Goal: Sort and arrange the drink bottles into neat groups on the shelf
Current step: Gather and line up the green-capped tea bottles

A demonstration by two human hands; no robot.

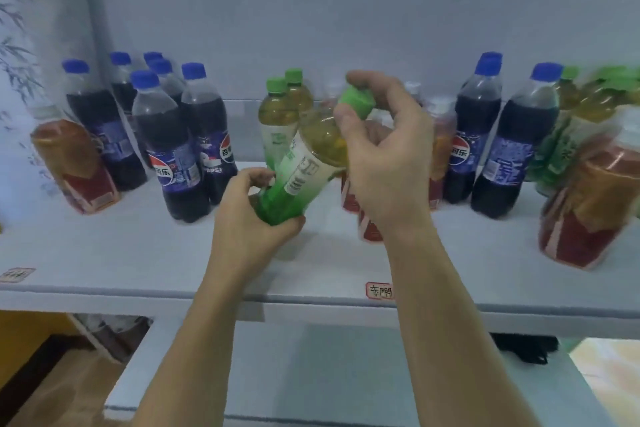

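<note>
The left hand (254, 215) grips the base of a green tea bottle (304, 163) while the right hand (384, 149) pinches its green cap (356, 102), so the bottle hangs tilted above the shelf (138, 253), likely for steering into place. Just behind it stand two matching green tea bottles (280, 114), its probable group; Pepsi bottles (173, 135) cluster to its left, more to its right.

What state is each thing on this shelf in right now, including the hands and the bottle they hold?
Held green tea bottle: tilted, capped, gripped at both ends.
Left hand: grips the bottle's base.
Right hand: pinches the green cap.
Left cola bottles: upright, capped, clustered.
Right cola bottles: upright, capped.
Two green tea bottles: upright, behind the held bottle.
Left red-label bottle: standing beside the left cola bottles.
</note>
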